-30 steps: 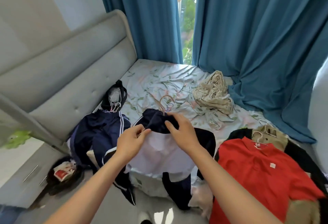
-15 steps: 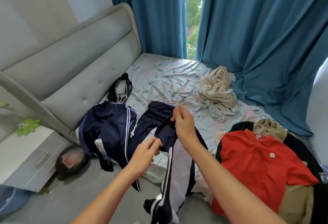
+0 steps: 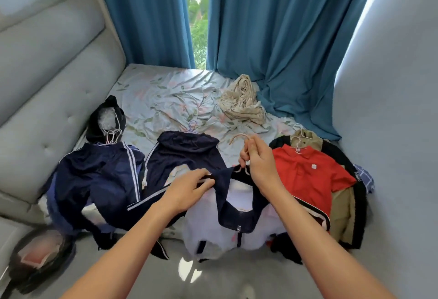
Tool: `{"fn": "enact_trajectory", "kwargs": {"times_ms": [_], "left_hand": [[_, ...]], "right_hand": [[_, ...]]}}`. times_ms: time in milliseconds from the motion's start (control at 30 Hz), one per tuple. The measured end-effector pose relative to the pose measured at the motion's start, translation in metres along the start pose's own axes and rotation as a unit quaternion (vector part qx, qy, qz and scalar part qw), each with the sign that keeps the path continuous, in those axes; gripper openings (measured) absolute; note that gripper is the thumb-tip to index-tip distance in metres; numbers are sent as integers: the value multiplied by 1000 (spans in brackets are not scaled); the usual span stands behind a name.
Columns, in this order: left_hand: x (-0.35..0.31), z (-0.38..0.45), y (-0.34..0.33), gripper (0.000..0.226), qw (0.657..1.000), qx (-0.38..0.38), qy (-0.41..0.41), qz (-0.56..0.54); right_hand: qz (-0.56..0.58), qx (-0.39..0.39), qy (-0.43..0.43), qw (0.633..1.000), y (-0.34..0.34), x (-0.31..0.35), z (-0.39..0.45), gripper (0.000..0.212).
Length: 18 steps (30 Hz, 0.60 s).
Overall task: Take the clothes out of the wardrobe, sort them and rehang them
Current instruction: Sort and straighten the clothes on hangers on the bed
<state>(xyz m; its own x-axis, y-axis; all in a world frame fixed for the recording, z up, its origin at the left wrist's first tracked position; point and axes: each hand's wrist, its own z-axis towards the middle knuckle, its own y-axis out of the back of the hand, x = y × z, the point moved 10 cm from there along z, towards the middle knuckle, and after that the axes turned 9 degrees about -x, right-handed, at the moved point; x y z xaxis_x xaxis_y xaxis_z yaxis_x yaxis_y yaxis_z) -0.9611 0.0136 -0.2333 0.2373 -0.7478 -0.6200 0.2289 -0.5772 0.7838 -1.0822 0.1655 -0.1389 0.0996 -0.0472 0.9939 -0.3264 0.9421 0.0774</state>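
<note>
I'm sorting: my right grip (image 3: 257,160) holds the pink hanger (image 3: 239,138), my left grip (image 3: 189,186) pinches the white jacket's (image 3: 227,232) navy collar over the bed's (image 3: 166,95) edge. Next, lay it flat.

No text, brand or number can be read anywhere: the red polo shirt (image 3: 308,175) at about three o'clock bears only a small pale chest patch (image 3: 313,166), too blurred to make out.
</note>
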Motion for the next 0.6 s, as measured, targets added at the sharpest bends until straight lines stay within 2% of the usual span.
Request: {"fn": "enact_trajectory", "kwargs": {"times_ms": [33,133,267,433,600], "left_hand": [[-10,1,-9,26,1000,3,-19,-14],[-55,7,-34,36,996,-5,-80,-44],[-126,18,-85,42,986,28,-128,-100],[-185,55,-160,41,971,92,-122,-185],[-210,125,-227,44,969,89,-83,-215]], "right_hand": [[-9,-21,3,1000,16,2,-1,30],[-39,-88,13,995,76,7,-6,31],[-76,-170,0,983,167,3,-12,32],[-99,-226,-28,969,255,-13,7,35],[-104,-211,-46,971,309,-46,84,34]]}}
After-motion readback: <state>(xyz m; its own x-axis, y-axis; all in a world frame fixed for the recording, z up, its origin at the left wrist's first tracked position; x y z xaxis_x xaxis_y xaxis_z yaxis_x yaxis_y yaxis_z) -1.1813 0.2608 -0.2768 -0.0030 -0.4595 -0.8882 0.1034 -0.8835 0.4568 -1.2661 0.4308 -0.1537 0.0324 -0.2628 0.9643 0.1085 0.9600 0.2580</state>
